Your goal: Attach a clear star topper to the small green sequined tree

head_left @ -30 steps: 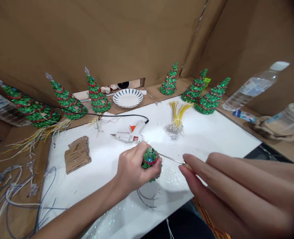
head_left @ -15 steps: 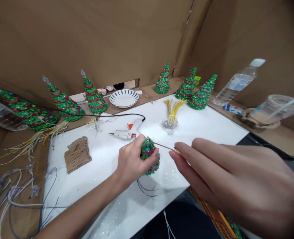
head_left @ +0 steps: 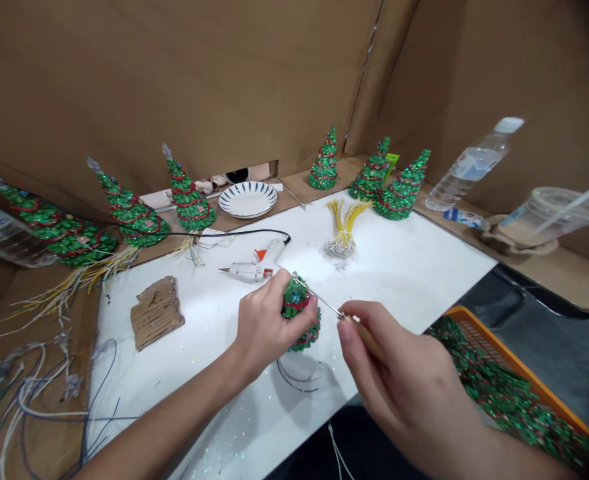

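So, left grip [head_left: 264,323] pinched the small tree [head_left: 296,303], near centre, 6 o'clock side; right grip [head_left: 404,363] pinched a wood-handled tool [head_left: 367,337], tip at treetop. Orange basket [head_left: 529,371], 4 o'clock, held green tinsel [head_left: 514,397]; plastic cup [head_left: 539,215], 3 o'clock, held a straw [head_left: 582,199].

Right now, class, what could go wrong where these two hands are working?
The wooden-handled tool in the right hand could slip at the top of the held tree and jab the left hand gripping close by. The glue gun lies just beyond that hand and might get knocked.
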Motion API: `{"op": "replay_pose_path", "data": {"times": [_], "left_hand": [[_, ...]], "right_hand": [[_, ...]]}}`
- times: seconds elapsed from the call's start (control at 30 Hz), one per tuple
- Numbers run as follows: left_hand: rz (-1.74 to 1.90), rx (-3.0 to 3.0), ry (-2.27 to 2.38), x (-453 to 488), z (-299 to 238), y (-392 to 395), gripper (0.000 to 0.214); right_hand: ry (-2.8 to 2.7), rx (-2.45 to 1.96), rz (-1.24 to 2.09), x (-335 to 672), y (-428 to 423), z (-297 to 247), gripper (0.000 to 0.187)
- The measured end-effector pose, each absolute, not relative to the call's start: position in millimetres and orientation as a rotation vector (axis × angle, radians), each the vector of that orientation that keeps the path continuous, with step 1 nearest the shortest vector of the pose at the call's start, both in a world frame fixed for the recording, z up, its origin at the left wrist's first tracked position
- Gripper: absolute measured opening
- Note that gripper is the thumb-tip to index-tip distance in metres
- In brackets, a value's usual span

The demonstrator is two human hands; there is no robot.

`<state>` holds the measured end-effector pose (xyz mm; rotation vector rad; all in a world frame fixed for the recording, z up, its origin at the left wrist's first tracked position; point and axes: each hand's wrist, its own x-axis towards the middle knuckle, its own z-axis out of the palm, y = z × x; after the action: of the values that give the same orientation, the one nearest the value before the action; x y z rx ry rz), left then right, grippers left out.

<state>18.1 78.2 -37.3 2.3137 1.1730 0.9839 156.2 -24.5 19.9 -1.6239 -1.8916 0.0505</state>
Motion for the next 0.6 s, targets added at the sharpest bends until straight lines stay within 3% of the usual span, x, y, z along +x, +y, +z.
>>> {"op": "replay_pose_path", "data": {"times": [0.13,0.27,0.4,0.6], "left_hand": [[0.979,2.308,1.195,18.7,-37.1,77.3,0.024],[0.983,2.301,1.206,19.1,-37.2,77.0,0.022],[0.975,2.307,1.196,18.9,-36.9,78.1,0.023],[0.988,2.331,1.181,17.3,-37.1,77.9,0.026]], "right_hand": [[-1.774,-1.621,0.578,151.6,-26.0,8.2,0.010],[-1.681,-1.539,0.664,150.0,-25.1,-1.1,0.015],[-1.747,-1.550,0.577,159.3,-26.2,9.8,0.018],[-2.035,-1.585,0.011,173.8,-26.1,43.5,0.007]]}}
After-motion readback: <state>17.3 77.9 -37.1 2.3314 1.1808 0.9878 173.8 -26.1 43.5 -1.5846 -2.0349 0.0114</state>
